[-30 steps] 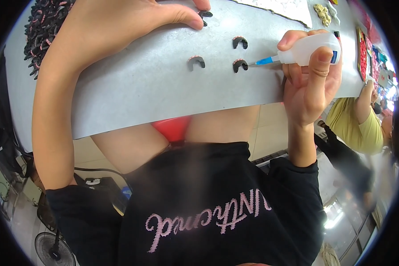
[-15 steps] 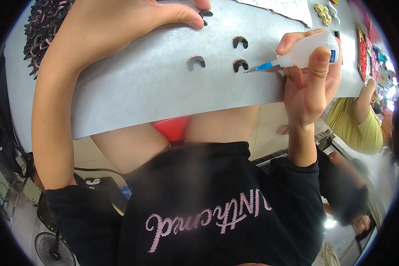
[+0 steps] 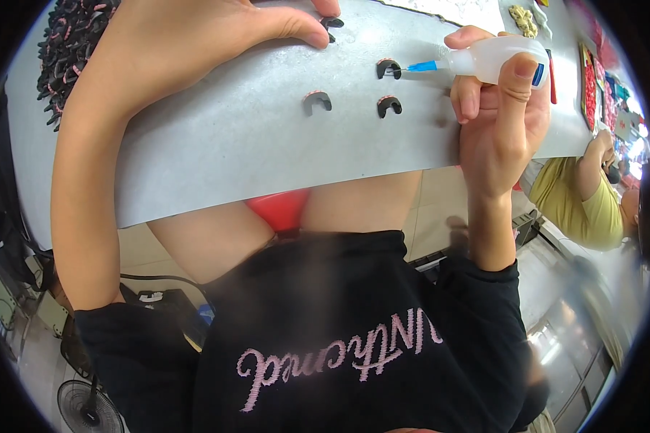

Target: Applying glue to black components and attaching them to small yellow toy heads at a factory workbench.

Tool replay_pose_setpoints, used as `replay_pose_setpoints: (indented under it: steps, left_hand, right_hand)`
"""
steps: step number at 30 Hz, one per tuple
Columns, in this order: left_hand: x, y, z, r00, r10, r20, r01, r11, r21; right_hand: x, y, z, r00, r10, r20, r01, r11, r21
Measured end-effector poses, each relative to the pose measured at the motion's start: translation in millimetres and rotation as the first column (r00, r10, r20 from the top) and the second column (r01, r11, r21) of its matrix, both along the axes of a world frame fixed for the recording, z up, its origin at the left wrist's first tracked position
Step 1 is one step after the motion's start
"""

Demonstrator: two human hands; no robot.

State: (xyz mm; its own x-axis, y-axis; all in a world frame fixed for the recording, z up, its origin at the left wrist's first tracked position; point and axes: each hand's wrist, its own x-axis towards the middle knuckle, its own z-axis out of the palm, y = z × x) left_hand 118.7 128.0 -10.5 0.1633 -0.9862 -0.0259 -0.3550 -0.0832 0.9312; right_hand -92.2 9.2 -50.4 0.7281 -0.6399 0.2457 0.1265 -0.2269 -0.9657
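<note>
At the top of the table, the thumb and a finger of my left hand (image 3: 289, 22) close around a small black claw-shaped piece (image 3: 331, 29). My right hand (image 3: 509, 115) grips a white translucent squeeze bottle (image 3: 495, 59) with a blue needle nozzle (image 3: 422, 66). The thin needle points left, its tip at the opening of a black C-shaped piece with a pink edge (image 3: 388, 69); whether it touches cannot be told. A similar piece (image 3: 390, 107) lies just nearer to me, and a third (image 3: 317, 102) to its left. Most left fingers are out of frame.
A heap of black and pink claw pieces (image 3: 68, 54) covers the table's far left. A white sheet (image 3: 462, 13) and a cream-coloured bundle (image 3: 523, 22) lie at the back right. A person in a yellow-green top (image 3: 581, 202) sits at the right.
My right hand has moved the bottle away from me, shifting the needle from the nearer C-shaped piece to the farther one. My left hand stays almost where it was.
</note>
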Motion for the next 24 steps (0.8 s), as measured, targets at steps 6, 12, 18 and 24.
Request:
replay_pose_setpoints:
  steps: [6,12,18,24]
  left_hand:
    - [-0.4,1.2,-0.1,1.000,0.005,0.017,-0.005,1.000,0.000]
    - [-0.6,0.9,-1.2,1.000,0.008,0.004,-0.008,1.000,-0.001]
    - [-0.4,0.5,-2.0,1.000,0.007,0.000,-0.007,1.000,-0.002]
    - [-0.8,0.9,-1.9,1.000,0.011,-0.001,-0.011,1.000,-0.005]
  right_hand:
    - [0.2,0.7,-0.3,1.000,0.010,-0.012,-0.010,1.000,-0.007]
    - [0.7,0.7,1.0,0.999,0.023,-0.033,-0.024,0.999,-0.021]
    - [-0.9,-1.0,0.0,0.999,0.031,-0.043,-0.033,0.999,-0.031]
    - [-0.7,-0.2,1.3,0.998,0.038,-0.058,-0.040,0.998,-0.039]
